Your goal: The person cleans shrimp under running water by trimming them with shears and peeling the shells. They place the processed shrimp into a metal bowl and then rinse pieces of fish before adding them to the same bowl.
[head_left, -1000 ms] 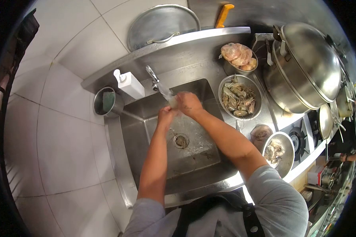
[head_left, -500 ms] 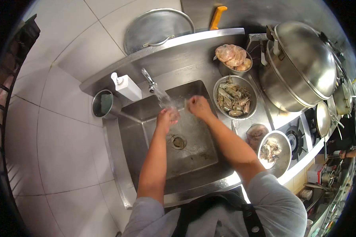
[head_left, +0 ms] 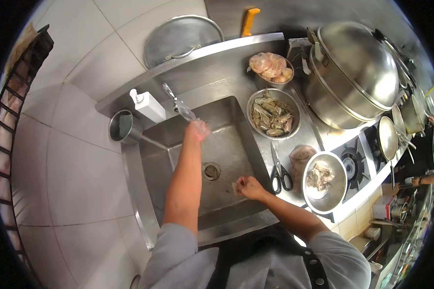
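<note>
My left hand (head_left: pixel 197 130) is under the water stream from the tap (head_left: pixel 170 91), over the back of the steel sink (head_left: pixel 147 180). Splashing water blurs its fingers, so their pose does not show. Low over the right front of the basin, my right hand (head_left: pixel 250 187) is closed, with a small pale piece (head_left: pixel 235 188) sticking out at the fingertips; its kind is too small to make out. Black-handled scissors (head_left: pixel 276 169) lie on the counter just right of the sink. Behind them stands a metal bowl of raw shrimp (head_left: pixel 272 113).
A metal bowl (head_left: pixel 340 185) with pale shrimp pieces sits front right, near a gas burner (head_left: pixel 349 164). Farther back are a container of bagged food (head_left: pixel 271 66) and a large steamer pot (head_left: pixel 345 94). A pump bottle (head_left: pixel 149 107) and a saucepan (head_left: pixel 125 126) stand left.
My right hand has moved from near the tap toward the sink's front right, uncovering the scissors. My left hand has gone slightly up, closer to the tap. The view has shifted a little.
</note>
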Tool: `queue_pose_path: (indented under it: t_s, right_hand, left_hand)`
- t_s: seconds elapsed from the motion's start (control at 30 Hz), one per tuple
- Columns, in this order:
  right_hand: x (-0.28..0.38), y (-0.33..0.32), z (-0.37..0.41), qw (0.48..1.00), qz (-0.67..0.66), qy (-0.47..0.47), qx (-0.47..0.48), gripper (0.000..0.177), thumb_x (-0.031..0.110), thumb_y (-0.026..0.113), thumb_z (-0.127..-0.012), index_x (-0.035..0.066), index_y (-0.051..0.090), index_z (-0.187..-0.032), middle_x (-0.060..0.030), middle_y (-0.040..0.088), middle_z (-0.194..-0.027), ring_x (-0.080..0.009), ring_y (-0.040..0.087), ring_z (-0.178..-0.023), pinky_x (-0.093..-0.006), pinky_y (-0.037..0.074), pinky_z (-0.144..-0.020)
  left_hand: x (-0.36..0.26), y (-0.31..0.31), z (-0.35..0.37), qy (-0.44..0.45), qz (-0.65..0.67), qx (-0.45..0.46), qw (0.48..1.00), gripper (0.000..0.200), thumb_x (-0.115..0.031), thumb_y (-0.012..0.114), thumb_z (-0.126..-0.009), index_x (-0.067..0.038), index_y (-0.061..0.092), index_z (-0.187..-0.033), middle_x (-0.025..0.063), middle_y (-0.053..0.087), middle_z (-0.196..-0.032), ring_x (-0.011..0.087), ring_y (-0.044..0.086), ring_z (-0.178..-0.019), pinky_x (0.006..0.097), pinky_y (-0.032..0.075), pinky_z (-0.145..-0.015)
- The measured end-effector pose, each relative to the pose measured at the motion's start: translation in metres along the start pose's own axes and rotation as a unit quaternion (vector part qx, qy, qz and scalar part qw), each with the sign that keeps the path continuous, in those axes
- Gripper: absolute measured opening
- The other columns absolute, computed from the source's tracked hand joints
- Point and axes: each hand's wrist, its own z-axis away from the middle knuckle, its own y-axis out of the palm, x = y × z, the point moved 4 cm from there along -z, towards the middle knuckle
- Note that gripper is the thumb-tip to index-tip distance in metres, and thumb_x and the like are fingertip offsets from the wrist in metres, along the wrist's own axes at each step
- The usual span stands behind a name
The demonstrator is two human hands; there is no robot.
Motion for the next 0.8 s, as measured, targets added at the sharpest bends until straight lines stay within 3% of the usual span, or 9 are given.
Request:
queue_pose_path:
  t_s: [0.03, 0.2, 0.27, 0.33, 0.4, 0.5, 0.57, 0.63, 0.8]
  right_hand:
    - [0.004, -0.005, 0.01, 1.0, -0.006, 0.019, 0.009, 0.027, 0.026, 0.053, -0.086, 0.0, 0.061, -0.086, -0.0213, 0.063, -0.074, -0.0378, 0.064, -0.072, -0.0445, 0.048, -0.066]
    - [-0.001, -0.025, 0.048, 1.0, -0.009, 0.018, 0.006, 0.026, 0.025, 0.051, -0.088, 0.001, 0.06, -0.086, -0.0206, 0.064, -0.078, -0.0375, 0.063, -0.077, -0.0439, 0.047, -0.068]
    - [-0.003, -0.03, 0.055, 1.0, -0.008, 0.015, 0.005, 0.025, 0.025, 0.051, -0.089, 0.002, 0.06, -0.087, -0.0202, 0.064, -0.078, -0.0376, 0.063, -0.077, -0.0435, 0.047, -0.069]
    - [-0.01, -0.03, 0.06, 1.0, 0.005, -0.015, -0.024, 0.023, 0.022, 0.054, -0.089, 0.001, 0.061, -0.085, -0.0116, 0.063, -0.066, -0.0231, 0.063, -0.063, -0.0342, 0.048, -0.061]
    - [-0.015, -0.03, 0.066, 0.999, 0.003, -0.028, -0.029, 0.023, 0.023, 0.054, -0.089, 0.0, 0.06, -0.086, -0.0111, 0.063, -0.066, -0.0224, 0.063, -0.063, -0.0339, 0.047, -0.061]
    - [-0.013, -0.033, 0.075, 0.998, 0.003, -0.057, -0.035, 0.025, 0.024, 0.054, -0.09, 0.0, 0.06, -0.086, -0.0099, 0.063, -0.065, -0.0207, 0.061, -0.062, -0.0332, 0.047, -0.06]
    - [-0.005, -0.041, 0.087, 0.996, 0.005, -0.074, -0.039, 0.025, 0.024, 0.054, -0.09, 0.0, 0.06, -0.086, -0.0092, 0.062, -0.065, -0.0196, 0.061, -0.062, -0.033, 0.047, -0.06]
    - [-0.002, -0.045, 0.096, 0.999, -0.033, -0.023, -0.003, 0.027, 0.028, 0.051, -0.092, 0.003, 0.06, -0.088, -0.0196, 0.063, -0.074, -0.0378, 0.063, -0.074, -0.044, 0.047, -0.066]
    - [-0.01, -0.055, 0.107, 0.996, 0.008, -0.078, -0.042, 0.025, 0.027, 0.052, -0.091, 0.003, 0.059, -0.088, -0.02, 0.062, -0.072, -0.0375, 0.062, -0.074, -0.0436, 0.046, -0.065]
  left_hand:
    - [-0.001, 0.005, 0.01, 0.0, -0.016, -0.014, 1.0, 0.022, -0.007, 0.052, -0.082, 0.001, 0.055, -0.103, 0.02, 0.061, -0.099, 0.0402, 0.058, -0.098, 0.0632, 0.041, -0.089]
    - [-0.004, -0.023, -0.014, 0.042, 0.005, 0.013, 0.999, 0.026, -0.006, 0.055, -0.081, 0.002, 0.056, -0.106, 0.02, 0.06, -0.101, 0.0399, 0.058, -0.097, 0.063, 0.045, -0.086]
    - [-0.008, -0.03, -0.03, 0.028, 0.037, -0.077, 0.996, 0.029, -0.004, 0.056, -0.08, 0.003, 0.056, -0.109, 0.0206, 0.06, -0.103, 0.0379, 0.059, -0.098, 0.059, 0.05, -0.079]
    - [-0.018, -0.034, -0.037, 0.034, 0.038, -0.042, 0.998, 0.03, -0.002, 0.057, -0.08, 0.003, 0.056, -0.109, 0.0206, 0.06, -0.103, 0.0363, 0.059, -0.098, 0.0577, 0.051, -0.079]
    - [-0.024, -0.026, -0.04, 0.041, 0.04, -0.004, 0.998, 0.031, -0.001, 0.058, -0.079, 0.003, 0.056, -0.109, 0.0206, 0.06, -0.103, 0.0348, 0.059, -0.099, 0.0563, 0.051, -0.08]
    - [-0.033, -0.021, -0.037, 0.081, 0.204, -0.034, 0.975, 0.03, 0.0, 0.062, -0.079, 0.002, 0.057, -0.108, 0.0155, 0.061, -0.102, 0.0304, 0.061, -0.094, 0.0492, 0.054, -0.079]
    - [-0.035, -0.014, -0.031, 0.104, 0.175, -0.032, 0.979, 0.029, 0.003, 0.065, -0.077, -0.001, 0.059, -0.105, 0.0117, 0.062, -0.101, 0.0269, 0.062, -0.087, 0.0376, 0.055, -0.071]
    - [-0.037, -0.001, 0.006, 0.137, 0.098, -0.031, 0.985, 0.027, 0.003, 0.066, -0.076, -0.003, 0.06, -0.102, 0.0093, 0.063, -0.098, 0.0231, 0.062, -0.081, 0.0323, 0.052, -0.064]
    - [-0.028, 0.02, 0.096, 0.251, -0.165, -0.061, 0.952, 0.024, -0.002, 0.073, -0.075, -0.011, 0.06, -0.094, -0.0033, 0.064, -0.078, 0.0064, 0.057, -0.064, 0.0227, 0.038, -0.05]
